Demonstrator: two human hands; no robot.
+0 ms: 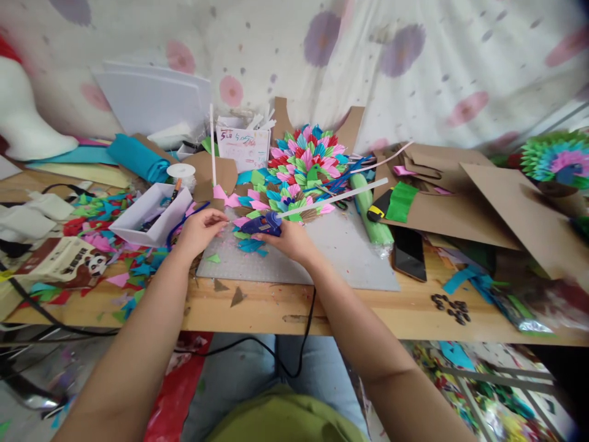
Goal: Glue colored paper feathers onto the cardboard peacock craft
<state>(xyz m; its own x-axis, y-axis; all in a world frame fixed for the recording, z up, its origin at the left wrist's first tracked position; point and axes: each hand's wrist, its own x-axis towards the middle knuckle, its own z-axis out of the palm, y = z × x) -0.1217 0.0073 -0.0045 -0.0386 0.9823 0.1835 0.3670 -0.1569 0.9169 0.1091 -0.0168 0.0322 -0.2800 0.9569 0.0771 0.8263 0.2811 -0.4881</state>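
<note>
My right hand (292, 241) is wrapped round a dark blue glue gun (264, 224), with a long white glue stick (335, 197) reaching out of its back to the right. The gun's nose points left, over the colourful paper leaves (253, 245) on the grey mat (359, 258). My left hand (205, 227) is at the left edge of these leaves, thumb and fingers drawn together; whatever is between the fingertips is too small to make out. Behind both hands lies a layered piece of pink, green, blue and red leaves (308, 156).
A white open box (154, 215) and paper scraps are at the left. Cardboard sheets (464, 215), a black phone (409, 255), a green roll (375, 224) and dark beads (453, 307) are on the right. The gun's black cord (307, 325) hangs over the front edge.
</note>
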